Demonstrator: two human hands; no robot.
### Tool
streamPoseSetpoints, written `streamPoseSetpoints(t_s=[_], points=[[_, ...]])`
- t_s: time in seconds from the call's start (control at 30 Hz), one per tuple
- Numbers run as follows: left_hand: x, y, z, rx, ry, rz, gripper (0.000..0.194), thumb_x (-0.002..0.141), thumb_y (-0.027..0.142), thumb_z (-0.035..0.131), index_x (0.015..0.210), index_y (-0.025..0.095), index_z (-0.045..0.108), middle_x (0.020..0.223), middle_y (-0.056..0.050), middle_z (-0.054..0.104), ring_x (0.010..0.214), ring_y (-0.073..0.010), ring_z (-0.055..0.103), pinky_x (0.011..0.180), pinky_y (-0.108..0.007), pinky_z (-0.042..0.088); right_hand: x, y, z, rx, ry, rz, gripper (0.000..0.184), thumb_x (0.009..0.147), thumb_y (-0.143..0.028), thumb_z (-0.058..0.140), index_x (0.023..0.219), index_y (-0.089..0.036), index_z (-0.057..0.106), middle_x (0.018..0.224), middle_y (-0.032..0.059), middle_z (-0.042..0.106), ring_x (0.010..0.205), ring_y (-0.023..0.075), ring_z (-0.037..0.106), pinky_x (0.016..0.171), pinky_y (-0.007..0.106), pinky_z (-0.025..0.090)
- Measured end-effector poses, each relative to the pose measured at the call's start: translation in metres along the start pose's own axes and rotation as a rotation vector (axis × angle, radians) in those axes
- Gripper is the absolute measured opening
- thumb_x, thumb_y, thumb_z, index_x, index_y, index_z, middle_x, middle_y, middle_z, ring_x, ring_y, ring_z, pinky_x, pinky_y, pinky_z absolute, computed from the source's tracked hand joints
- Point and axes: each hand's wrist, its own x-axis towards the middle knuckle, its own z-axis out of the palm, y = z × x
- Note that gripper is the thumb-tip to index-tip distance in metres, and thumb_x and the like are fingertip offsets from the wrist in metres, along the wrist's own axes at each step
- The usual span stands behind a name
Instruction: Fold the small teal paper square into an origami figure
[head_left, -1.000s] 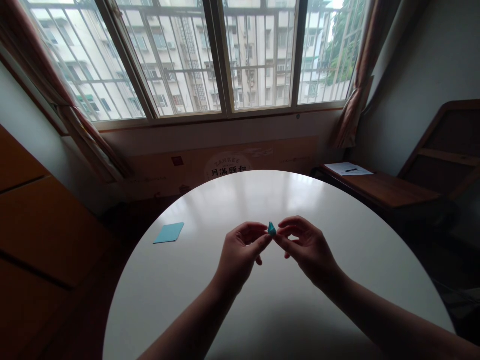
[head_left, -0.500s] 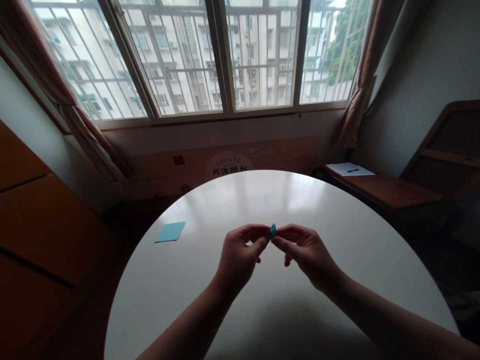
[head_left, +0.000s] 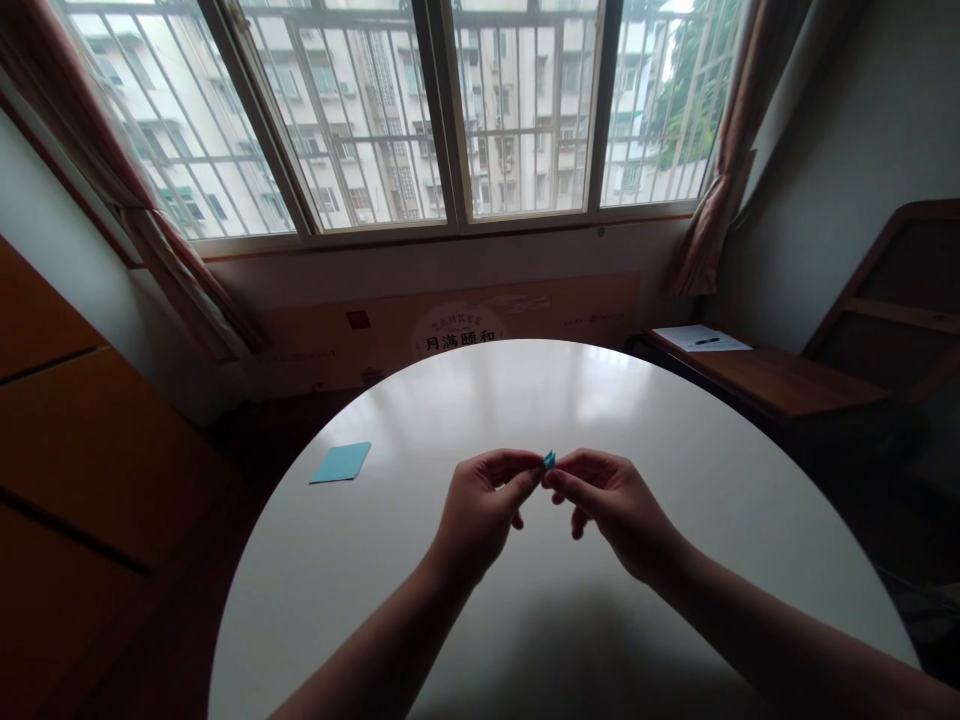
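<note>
Between my fingertips is a small folded piece of teal paper [head_left: 550, 460], held above the table; its exact shape is mostly covered by my fingers. My left hand [head_left: 486, 505] pinches its left side between thumb and fingers. From the right, my right hand [head_left: 611, 500] grips it with thumb and index finger, its other fingers curled below. Farther off to the left, light-blue square paper sheets [head_left: 342, 462] lie flat on the white round table [head_left: 480, 400].
Beyond the table's right edge stands a wooden side table [head_left: 817, 385] bearing a white paper sheet [head_left: 694, 338] with a pen on it. An orange-brown cabinet [head_left: 60, 430] is at the left. A barred window and a wall banner [head_left: 585, 300] are behind.
The folded paper has shifted slightly to the right and less of it shows. My right fingers have moved a little around it; the left hand keeps its pinch.
</note>
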Motion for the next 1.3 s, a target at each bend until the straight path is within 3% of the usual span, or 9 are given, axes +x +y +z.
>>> streamPoseSetpoints(t_s=[0.17, 0.47, 0.77, 0.97, 1.2, 1.3], points=[[-0.0008, -0.0008, 0.0020, 0.040, -0.009, 0.003, 0.023, 0.078, 0.032, 0.078, 0.092, 0.013, 0.079, 0.077, -0.008, 0.074, 0.059, -0.0130, 0.058, 0.040, -0.017, 0.044, -0.0006, -0.0033, 0.0022, -0.013, 0.026, -0.033, 0.029, 0.074, -0.044, 0.082, 0.077, -0.016, 0.074, 0.067, 0.0035, 0.064, 0.063, 0.0147, 0.058, 0.041, 0.018, 0.046], [-0.0017, 0.0066, 0.0022, -0.045, -0.007, -0.167, 0.035, 0.069, 0.043, 0.084, 0.080, 0.011, 0.076, 0.064, -0.005, 0.063, 0.058, -0.0111, 0.050, 0.038, -0.015, 0.040, 0.0016, 0.0016, -0.0038, -0.046, -0.024, -0.039, 0.025, 0.075, -0.039, 0.083, 0.083, -0.016, 0.076, 0.071, 0.0051, 0.068, 0.065, 0.0159, 0.061, 0.040, 0.018, 0.047], [0.0003, 0.0018, 0.0002, 0.040, 0.013, -0.065, 0.030, 0.074, 0.040, 0.079, 0.079, 0.010, 0.075, 0.061, -0.003, 0.063, 0.052, -0.0095, 0.049, 0.039, -0.016, 0.040, 0.0000, 0.0020, -0.0004, -0.063, -0.010, -0.044, 0.029, 0.077, -0.042, 0.081, 0.089, -0.016, 0.076, 0.072, 0.0050, 0.068, 0.065, 0.0160, 0.062, 0.037, 0.017, 0.047], [-0.0010, -0.0022, 0.0021, 0.114, 0.007, 0.017, 0.031, 0.079, 0.041, 0.076, 0.082, 0.011, 0.075, 0.070, -0.005, 0.069, 0.052, -0.0095, 0.052, 0.039, -0.017, 0.043, -0.0012, 0.0017, 0.0005, -0.068, 0.007, -0.098, 0.027, 0.078, -0.039, 0.081, 0.092, -0.017, 0.076, 0.069, 0.0027, 0.065, 0.061, 0.0139, 0.060, 0.037, 0.017, 0.048], [-0.0023, 0.0011, 0.0032, 0.038, 0.003, -0.028, 0.031, 0.078, 0.040, 0.077, 0.089, 0.011, 0.076, 0.067, -0.005, 0.066, 0.058, -0.0120, 0.055, 0.037, -0.016, 0.044, 0.0019, 0.0015, -0.0024, 0.006, 0.019, -0.091, 0.025, 0.081, -0.039, 0.080, 0.092, -0.018, 0.075, 0.075, 0.0040, 0.067, 0.064, 0.0140, 0.061, 0.038, 0.017, 0.049], [-0.0041, 0.0037, 0.0032, 0.090, -0.023, 0.023, 0.026, 0.079, 0.037, 0.076, 0.087, 0.012, 0.077, 0.068, -0.005, 0.067, 0.055, -0.0115, 0.054, 0.037, -0.017, 0.045, 0.0028, 0.0013, -0.0035, 0.041, 0.014, -0.088, 0.023, 0.081, -0.037, 0.080, 0.092, -0.019, 0.075, 0.076, 0.0039, 0.068, 0.066, 0.0148, 0.062, 0.040, 0.018, 0.050]])
